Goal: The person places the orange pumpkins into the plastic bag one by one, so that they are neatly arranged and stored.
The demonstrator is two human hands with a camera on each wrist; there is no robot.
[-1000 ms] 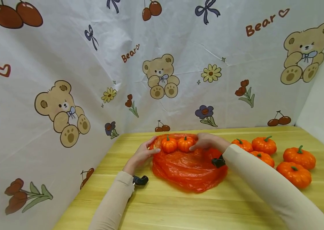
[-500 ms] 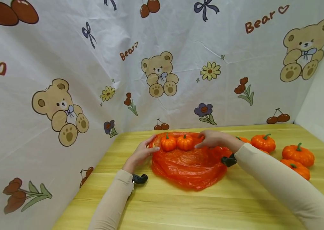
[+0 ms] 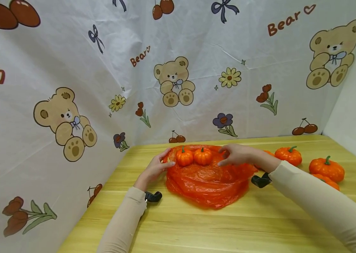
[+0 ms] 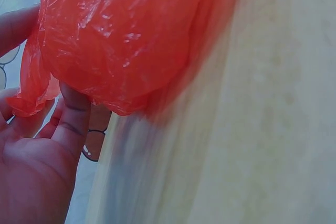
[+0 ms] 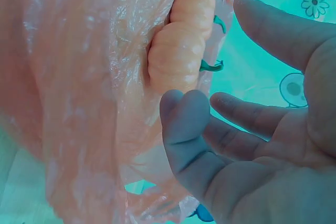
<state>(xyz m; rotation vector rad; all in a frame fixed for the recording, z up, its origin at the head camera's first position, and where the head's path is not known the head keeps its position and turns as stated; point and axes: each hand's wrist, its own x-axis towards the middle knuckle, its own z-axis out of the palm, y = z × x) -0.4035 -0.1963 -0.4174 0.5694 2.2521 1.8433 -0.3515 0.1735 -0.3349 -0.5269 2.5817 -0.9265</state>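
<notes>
A thin red plastic bag (image 3: 208,189) lies on the table with its mouth spread. Two small orange toy pumpkins (image 3: 184,157) with green stems sit side by side at the bag's far part. My left hand (image 3: 156,169) holds the bag's left edge; in the left wrist view the red film (image 4: 131,35) passes between thumb and fingers. To the right of the pumpkins is my right hand (image 3: 239,154), fingers loosely bent with nothing in them. The right wrist view has its palm (image 5: 294,166) beside the bag, apart from the nearer pumpkin (image 5: 176,59).
More orange pumpkins (image 3: 326,169) stand on the right side of the wooden table (image 3: 197,232), some partly behind the right forearm. A white cloth (image 3: 203,38) printed with bears and flowers hangs behind and to the left. Each wrist wears a black device (image 3: 153,197).
My right hand has let go of the right-hand pumpkin and drawn away to the right. Both pumpkins stay in place in the bag. My left hand keeps its place at the left edge.
</notes>
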